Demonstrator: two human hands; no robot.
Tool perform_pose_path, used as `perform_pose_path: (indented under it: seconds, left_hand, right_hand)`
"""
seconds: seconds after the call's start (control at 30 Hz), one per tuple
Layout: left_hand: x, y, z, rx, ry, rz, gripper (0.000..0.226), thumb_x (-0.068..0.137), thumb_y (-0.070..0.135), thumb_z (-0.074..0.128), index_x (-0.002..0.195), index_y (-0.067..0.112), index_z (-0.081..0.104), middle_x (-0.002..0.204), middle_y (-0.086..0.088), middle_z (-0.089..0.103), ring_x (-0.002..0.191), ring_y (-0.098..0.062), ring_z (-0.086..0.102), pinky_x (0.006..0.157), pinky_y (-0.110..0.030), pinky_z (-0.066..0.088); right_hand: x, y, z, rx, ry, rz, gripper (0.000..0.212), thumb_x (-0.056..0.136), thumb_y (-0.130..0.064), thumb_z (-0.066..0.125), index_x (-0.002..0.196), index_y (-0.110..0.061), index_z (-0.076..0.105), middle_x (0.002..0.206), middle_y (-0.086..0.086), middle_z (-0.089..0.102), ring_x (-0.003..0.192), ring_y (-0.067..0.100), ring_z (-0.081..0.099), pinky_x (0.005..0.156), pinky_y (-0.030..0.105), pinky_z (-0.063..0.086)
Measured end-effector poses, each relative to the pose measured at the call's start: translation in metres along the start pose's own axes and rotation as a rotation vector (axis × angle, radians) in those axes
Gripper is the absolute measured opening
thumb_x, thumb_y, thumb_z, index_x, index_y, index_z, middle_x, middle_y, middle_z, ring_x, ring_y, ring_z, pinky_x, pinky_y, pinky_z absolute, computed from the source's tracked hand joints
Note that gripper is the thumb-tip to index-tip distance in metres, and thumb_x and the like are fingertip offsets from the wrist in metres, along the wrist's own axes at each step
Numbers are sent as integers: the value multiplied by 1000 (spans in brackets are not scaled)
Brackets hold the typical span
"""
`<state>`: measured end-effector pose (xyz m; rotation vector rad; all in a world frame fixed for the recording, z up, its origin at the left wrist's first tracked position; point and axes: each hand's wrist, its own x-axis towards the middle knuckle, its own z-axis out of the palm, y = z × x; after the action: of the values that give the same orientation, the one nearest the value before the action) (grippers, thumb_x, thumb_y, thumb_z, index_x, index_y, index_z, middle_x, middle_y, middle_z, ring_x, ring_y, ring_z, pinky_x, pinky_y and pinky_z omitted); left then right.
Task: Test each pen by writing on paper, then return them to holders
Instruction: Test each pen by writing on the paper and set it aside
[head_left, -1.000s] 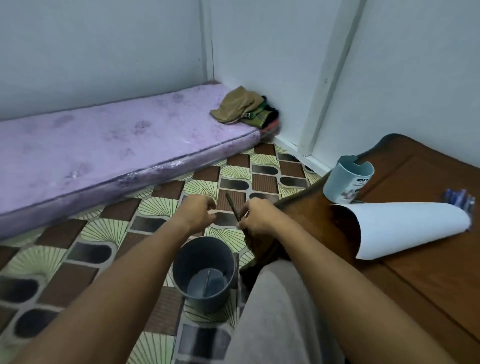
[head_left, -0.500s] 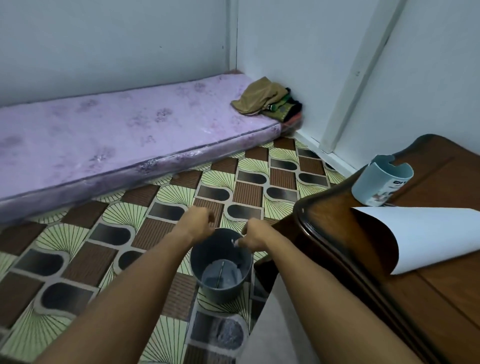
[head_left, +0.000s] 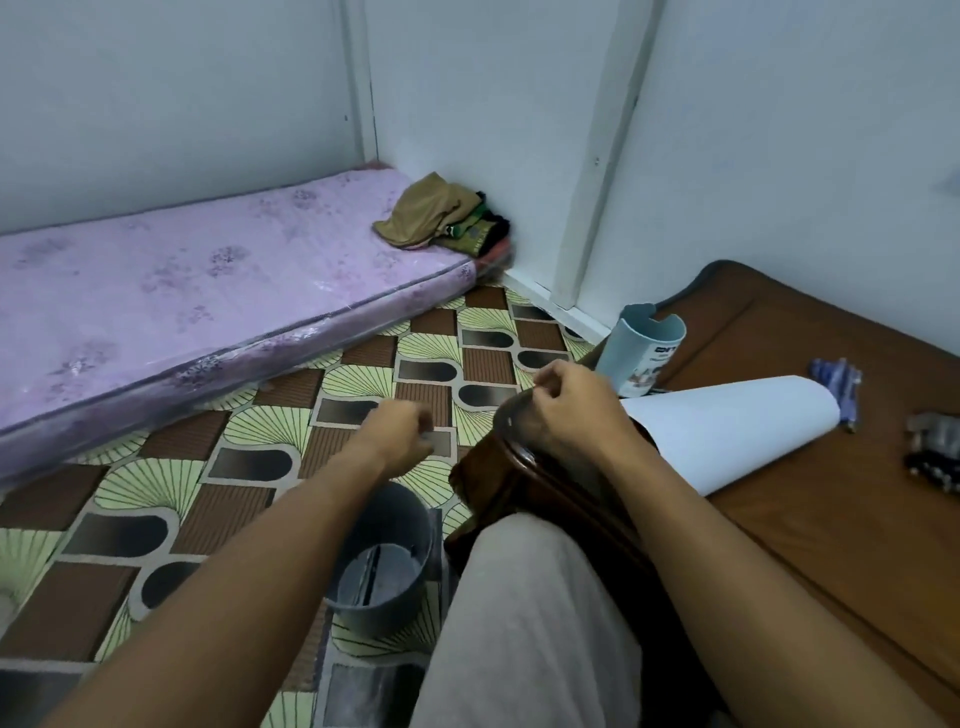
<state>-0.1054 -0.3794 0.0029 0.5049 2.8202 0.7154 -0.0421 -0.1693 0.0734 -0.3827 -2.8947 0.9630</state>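
Grey plastic, the round pen holder (head_left: 382, 558) stands on the patterned floor (head_left: 171, 488) just beside the person's knee (head_left: 524, 582), with one dark pen (head_left: 370, 570) lying inside it against a divider. In the head view the left hand (head_left: 402, 428) hovers above the floor with fingers loosely curled; it is blurred, and nothing shows in it. The right hand (head_left: 558, 410) is raised over the rounded corner of the wooden desk (head_left: 810, 525), thumb and fingertips pinched together, though whether anything is between them cannot be told. The step in hand looks like fetching the next pen, so the right hand should travel past the paper to the pens and lift just one, keeping the wrist high. A white sheet of paper (head_left: 727, 426) lies on the desk with its near edge curled up; it will likely need flattening with the left hand before writing. A pale blue holder (head_left: 641, 345) stands at the desk's far corner, touching or just behind the sheet. Blue pens (head_left: 837, 382) lie beyond the paper, and a dark blurred bundle (head_left: 935, 449) sits at the right edge. A purple mattress (head_left: 197, 291) with folded clothes (head_left: 441, 218) lies well apart.
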Motion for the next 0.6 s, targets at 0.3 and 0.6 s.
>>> perform_pose_path:
  seconds: [0.3,0.6]
  left_hand:
    - [26,127,10,10,38,310,18,88,15,64,103,9,71,104,-8,69,97,-25,63,89,-38,52]
    - [20,211,62,-58,-31,476,17,90,16,60,100,10,72,106,-9,71,100,-27,64,89,-33,50]
  right_hand:
    - [-34,59,-78,-547,11,175,26,99,-22,52,123,-15,59,121,10,63,108,28,58,93,38,53]
    - [-82,111,-131,-581,69,491,25,97,-8,56,122,-7,59,108,11,64,83,22,56,67,26,43]
